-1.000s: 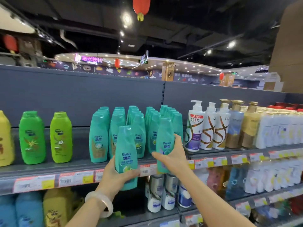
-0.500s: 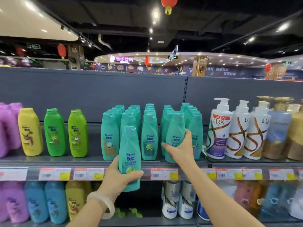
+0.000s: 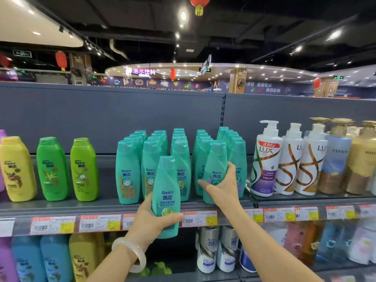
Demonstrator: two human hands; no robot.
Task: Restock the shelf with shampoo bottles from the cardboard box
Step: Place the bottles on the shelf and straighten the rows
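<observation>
Teal plastic shampoo bottle (image 3: 165,197), likely rigid, smooth and fairly heavy, gripped round its lower body by the left hand (image 3: 151,222), while the right hand (image 3: 222,185) clasps the waist of a second bottle (image 3: 214,169) on the shelf (image 3: 61,208)

Left hand (image 3: 149,219) grips teal bottle (image 3: 166,192) below shelf edge (image 3: 105,210); right hand (image 3: 222,185) grips front-row bottle (image 3: 216,159) at 2 o'clock.

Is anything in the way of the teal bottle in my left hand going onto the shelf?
The shelf front edge is bare below the raised bottle in the left hand; behind it stand teal rows. The right hand grips a neighbouring bottle.
</observation>
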